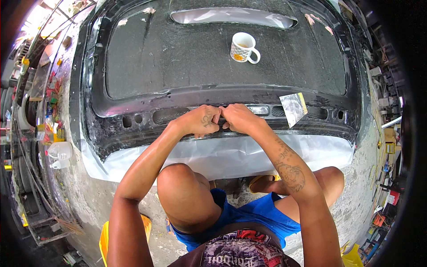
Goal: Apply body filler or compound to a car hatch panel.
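A large black car panel [147, 111] lies inner side up on the concrete floor, with a dark felt lining over its middle. My left hand [200, 121] and my right hand [240, 118] rest side by side on its near edge, fingertips touching and pressing down on a small spot of the black rim. What sits between the fingers is hidden. White film [222, 155] runs under the panel's near edge, just below both hands. A small clear plastic packet [293, 108] lies on the panel to the right of my right hand.
A white mug [243, 47] with a patterned band stands on the felt lining at the far side. White plastic jugs [60, 153] sit on the floor at left beside cluttered shelves. Tools and boxes line the right wall. My knees and a sandal are below the panel.
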Action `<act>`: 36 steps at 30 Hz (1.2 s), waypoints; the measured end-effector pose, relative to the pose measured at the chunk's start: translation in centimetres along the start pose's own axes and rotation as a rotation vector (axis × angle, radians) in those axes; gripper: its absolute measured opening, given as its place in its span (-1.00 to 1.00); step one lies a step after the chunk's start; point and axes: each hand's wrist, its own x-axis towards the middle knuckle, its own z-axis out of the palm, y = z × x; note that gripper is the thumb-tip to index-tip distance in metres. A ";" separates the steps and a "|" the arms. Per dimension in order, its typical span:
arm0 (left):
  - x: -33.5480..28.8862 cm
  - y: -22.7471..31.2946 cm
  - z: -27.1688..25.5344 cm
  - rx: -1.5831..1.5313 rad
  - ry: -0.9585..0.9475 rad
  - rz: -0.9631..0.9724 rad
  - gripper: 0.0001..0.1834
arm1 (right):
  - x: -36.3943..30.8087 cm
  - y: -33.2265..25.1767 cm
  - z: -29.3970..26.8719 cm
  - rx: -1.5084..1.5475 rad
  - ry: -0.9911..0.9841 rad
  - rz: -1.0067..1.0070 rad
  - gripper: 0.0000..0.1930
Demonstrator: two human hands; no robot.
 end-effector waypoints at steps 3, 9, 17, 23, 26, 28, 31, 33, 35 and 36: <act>0.2 0.3 0.0 0.028 0.000 -0.009 -0.83 | -0.1 0.0 -0.2 0.012 0.037 0.008 -0.70; 0.4 0.4 0.1 0.098 -0.025 -0.012 -0.83 | -0.6 -0.2 -1.1 0.090 0.019 0.003 -0.74; 0.2 0.9 0.4 0.151 -0.026 -0.037 -0.81 | -0.8 0.0 0.0 0.056 0.035 0.010 -0.80; 0.2 1.6 0.4 0.175 -0.044 -0.058 -0.79 | -1.4 0.0 1.0 -0.001 0.060 0.029 -0.89; 0.3 1.4 0.4 0.202 -0.047 -0.055 -0.78 | -1.9 -0.2 0.8 0.116 0.111 0.041 -0.85; -0.1 1.0 0.2 0.185 -0.029 -0.074 -0.78 | -2.8 -1.3 -0.5 0.314 0.256 0.003 -0.78; 0.0 2.0 0.2 0.185 -0.036 -0.044 -0.74 | -6.3 -0.3 -1.9 0.315 0.638 0.084 -0.75; 0.3 2.0 0.0 0.179 -0.079 0.025 -0.71 | -9.2 0.2 -3.9 0.272 0.689 0.299 -0.73; 0.6 2.1 0.0 0.184 -0.092 0.008 -0.70 | -12.0 1.1 -3.8 0.210 0.730 0.415 -0.70; 0.5 2.0 -0.1 0.189 -0.077 -0.003 -0.69 | -12.8 0.8 -4.1 0.224 0.705 0.432 -0.67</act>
